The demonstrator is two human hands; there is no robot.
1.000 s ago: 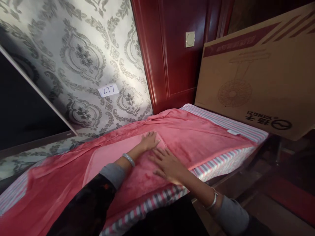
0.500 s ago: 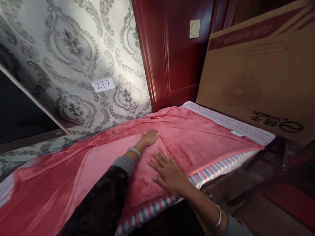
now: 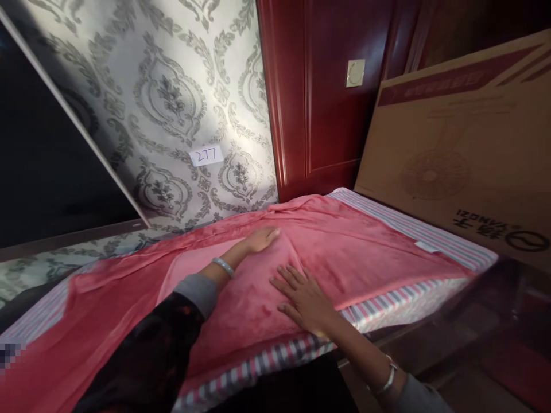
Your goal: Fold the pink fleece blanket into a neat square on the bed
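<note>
A pink plush blanket [image 3: 361, 264] lies over a striped sheet [image 3: 383, 304], with a paler folded part under and beside my hands. My left hand [image 3: 262, 238] is at the upper part of that fold, its fingers stretched out and slightly blurred, pointing right. Whether it still touches the cloth is hard to tell. Nearer to me, my right hand [image 3: 307, 301] rests flat on the blanket with its fingers spread, close to a seam. Neither hand shows anything gripped.
A large cardboard box [image 3: 465, 149] leans at the right beyond the striped sheet. Behind stand a dark red panel [image 3: 327, 126] and patterned wallpaper [image 3: 181, 86] with a paper label [image 3: 206, 155] reading 277. A dark screen [image 3: 51, 155] is at the left.
My left hand has turned from lying flat to a more sideways, tilted pose over the fold. My right hand stays spread on the blanket. The view has shifted left and up.
</note>
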